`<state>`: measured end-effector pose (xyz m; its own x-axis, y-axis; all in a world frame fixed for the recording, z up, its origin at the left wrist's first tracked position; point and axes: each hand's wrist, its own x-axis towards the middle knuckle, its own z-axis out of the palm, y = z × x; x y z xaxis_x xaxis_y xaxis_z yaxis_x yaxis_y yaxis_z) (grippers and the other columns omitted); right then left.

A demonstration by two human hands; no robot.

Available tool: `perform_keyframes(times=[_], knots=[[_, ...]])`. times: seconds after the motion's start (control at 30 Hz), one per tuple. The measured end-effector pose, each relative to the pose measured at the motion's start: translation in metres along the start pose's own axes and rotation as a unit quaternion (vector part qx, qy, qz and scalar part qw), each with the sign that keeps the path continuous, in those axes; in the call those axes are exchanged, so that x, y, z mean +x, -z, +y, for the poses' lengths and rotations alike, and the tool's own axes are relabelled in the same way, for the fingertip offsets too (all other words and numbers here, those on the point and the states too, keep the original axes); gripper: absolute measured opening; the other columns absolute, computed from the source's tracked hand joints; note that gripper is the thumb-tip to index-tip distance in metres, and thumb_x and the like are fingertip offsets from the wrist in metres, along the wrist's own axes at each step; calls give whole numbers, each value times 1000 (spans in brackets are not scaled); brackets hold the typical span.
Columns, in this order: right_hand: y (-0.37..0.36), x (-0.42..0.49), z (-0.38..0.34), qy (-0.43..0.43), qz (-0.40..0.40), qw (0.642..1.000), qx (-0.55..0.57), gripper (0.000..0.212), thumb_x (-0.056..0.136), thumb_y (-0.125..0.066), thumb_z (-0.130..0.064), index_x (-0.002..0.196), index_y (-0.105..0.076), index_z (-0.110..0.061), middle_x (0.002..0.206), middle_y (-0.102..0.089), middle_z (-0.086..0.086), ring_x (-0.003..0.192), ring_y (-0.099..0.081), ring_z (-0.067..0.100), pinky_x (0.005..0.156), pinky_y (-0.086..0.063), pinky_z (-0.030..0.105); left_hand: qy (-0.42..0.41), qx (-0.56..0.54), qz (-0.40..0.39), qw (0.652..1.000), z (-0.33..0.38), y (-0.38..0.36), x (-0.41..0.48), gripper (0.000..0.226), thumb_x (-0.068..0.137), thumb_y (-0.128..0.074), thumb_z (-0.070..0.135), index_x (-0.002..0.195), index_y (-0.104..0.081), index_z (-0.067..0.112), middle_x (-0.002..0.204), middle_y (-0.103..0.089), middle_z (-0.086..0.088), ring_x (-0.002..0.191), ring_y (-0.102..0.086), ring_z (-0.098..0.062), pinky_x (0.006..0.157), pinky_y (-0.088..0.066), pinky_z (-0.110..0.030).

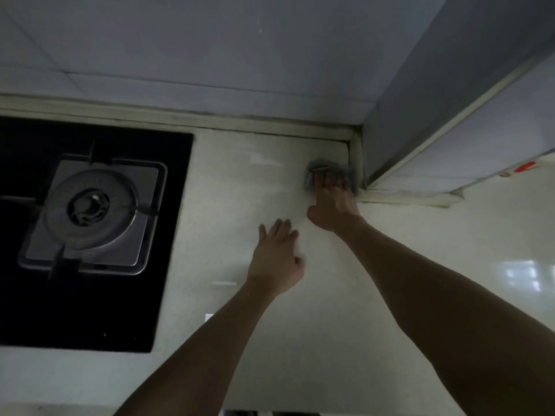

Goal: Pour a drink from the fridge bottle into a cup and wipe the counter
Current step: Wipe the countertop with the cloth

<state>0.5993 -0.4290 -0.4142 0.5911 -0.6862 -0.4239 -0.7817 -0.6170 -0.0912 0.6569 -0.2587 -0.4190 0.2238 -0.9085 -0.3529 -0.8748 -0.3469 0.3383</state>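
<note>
Head view: the right hand (333,205) reaches to the far corner of the pale counter (240,325). Its fingers lie stretched over a grey cloth (322,167) and press it down where the counter meets the tiled wall (210,55) and a boxed column (420,115). The left hand (276,259) rests flat on the counter just beside it, fingers spread, holding nothing. The cloth is bunched small, so spreading it wider would likely cover more surface per pass. Even palm pressure and long overlapping pulls from the corner toward the front edge should work best. The dark seam along the wall probably traps grime and deserves a fingertip run. Strokes should stay off the gas hob (90,217) on the left. No bottle or cup is in sight.
</note>
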Motion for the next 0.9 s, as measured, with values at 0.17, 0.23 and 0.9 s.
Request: perform_keyframes(times=[0.17,0.23,0.9], knots=[[27,49,3,-26,-20,999,4,86,79,-54,-29,153,-13,-15,157,-16,14,144,-15,35,120,-13,45,-1,34,-32,999,3,11,7,49,88,-46,33,130,-51,8,152,-31,-14,140,-29,-32,117,-21,-53],[34,64,3,-37,-17,999,1,81,77,-52,-28,150,-19,-15,153,-25,16,140,-24,37,117,-21,47,2,31,-44,999,4,14,10,52,89,-47,32,135,-49,8,155,-27,-13,142,-25,-31,118,-19,-53],[16,81,-13,-59,38,997,-45,72,83,-47,-30,147,-25,-6,150,-29,24,138,-27,38,116,-16,47,-20,-69,-4,997,-19,1,-17,54,93,-51,18,145,-42,6,162,-22,-10,151,-13,-27,124,-8,-47]])
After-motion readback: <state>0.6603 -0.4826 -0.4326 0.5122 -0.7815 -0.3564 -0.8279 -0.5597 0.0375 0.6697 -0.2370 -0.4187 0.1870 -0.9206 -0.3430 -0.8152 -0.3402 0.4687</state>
